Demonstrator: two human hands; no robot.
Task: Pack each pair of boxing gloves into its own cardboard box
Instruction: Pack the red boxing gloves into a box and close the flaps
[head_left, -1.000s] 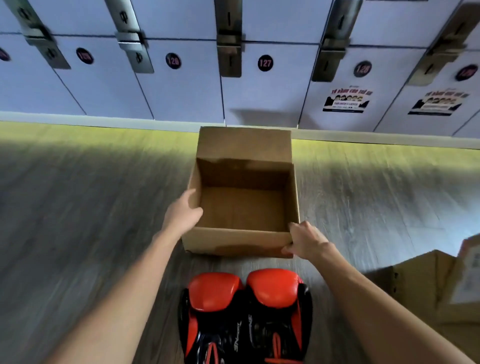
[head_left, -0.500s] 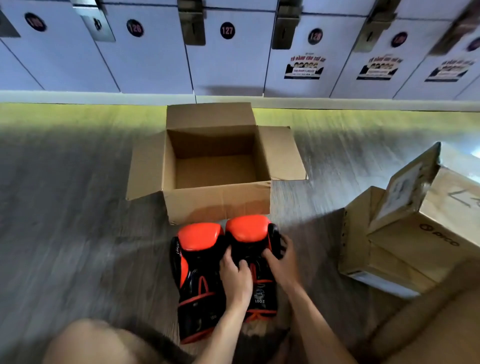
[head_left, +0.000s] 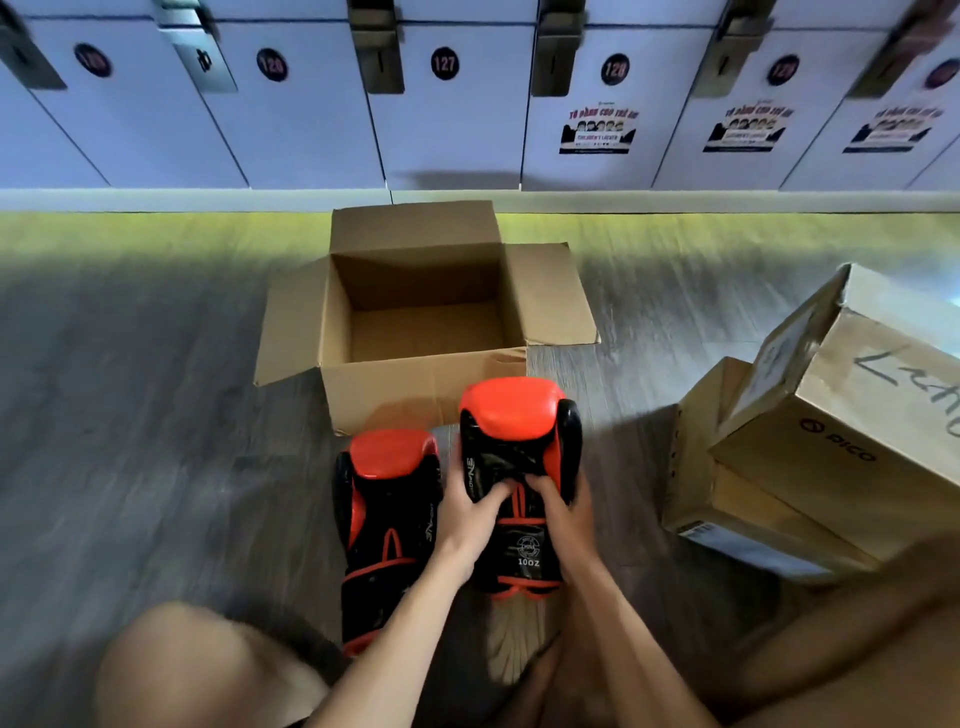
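Note:
An open cardboard box (head_left: 415, 387) stands on the floor ahead of me, flaps spread, nothing inside. Just in front of it are two black-and-orange boxing gloves. The right glove (head_left: 514, 447) is lifted off the floor, its orange tip level with the box's front wall. My left hand (head_left: 470, 512) grips its left side and my right hand (head_left: 558, 512) grips its right side, thumbs on the palm face. The left glove (head_left: 387, 519) lies flat on the floor beside my left hand, untouched.
A stack of closed cardboard boxes (head_left: 831, 441) sits on the floor to the right. A row of numbered lockers (head_left: 447, 104) runs along the back wall behind the box. My knees (head_left: 208, 670) fill the bottom corners of the view.
My hands left the box's rim, came back to the gloves, and took hold of the right glove. That glove has risen off the floor toward the box. The side flaps have fallen open.

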